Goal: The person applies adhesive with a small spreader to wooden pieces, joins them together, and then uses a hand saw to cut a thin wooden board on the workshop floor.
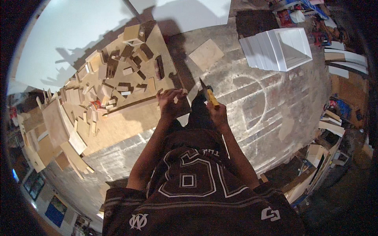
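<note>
My right hand [218,115] is closed around the yellow handle of a hand tool [211,97]. Its dark, narrow end tapers to a point and leans up to the left; in the dim light I cannot tell its exact kind. To its left, my left hand [170,104] is at the near right corner of a low plywood worktop [130,122]. The fingers of that hand are bent, their tips toward the tool, and what lies under them is lost in shadow. Many small wooden blocks [128,71] lie scattered over the worktop, beyond my left hand.
A white open box [275,48] stands on the concrete floor at the far right. Nearer lies a flat plywood square [206,54]. Wooden panels [53,118] lean at the left. Offcuts [315,155] fill a bin at the right. A large white sheet [67,27] spans the far left.
</note>
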